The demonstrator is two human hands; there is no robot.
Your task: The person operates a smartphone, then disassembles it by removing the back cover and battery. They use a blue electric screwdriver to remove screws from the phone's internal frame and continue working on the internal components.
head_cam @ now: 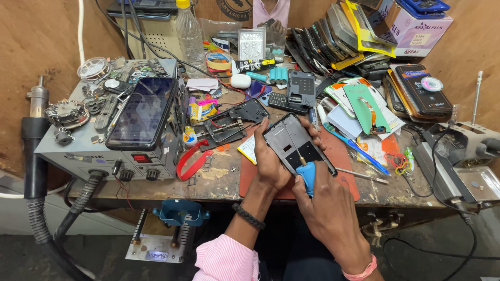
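My left hand cradles an opened phone body, back cover off, with the grey frame and dark inner parts facing up. My right hand grips a blue-handled screwdriver whose thin metal shaft reaches onto the middle of the phone body. Both hands hover over a red work mat at the bench's front edge. A black band sits on my left wrist, a pink one on my right.
A grey rework station with a dark phone lying on top stands at left, its hot-air wand beside it. Phone parts, covers and boxes crowd the back. A blue pen, tweezers and a metal stand lie at right.
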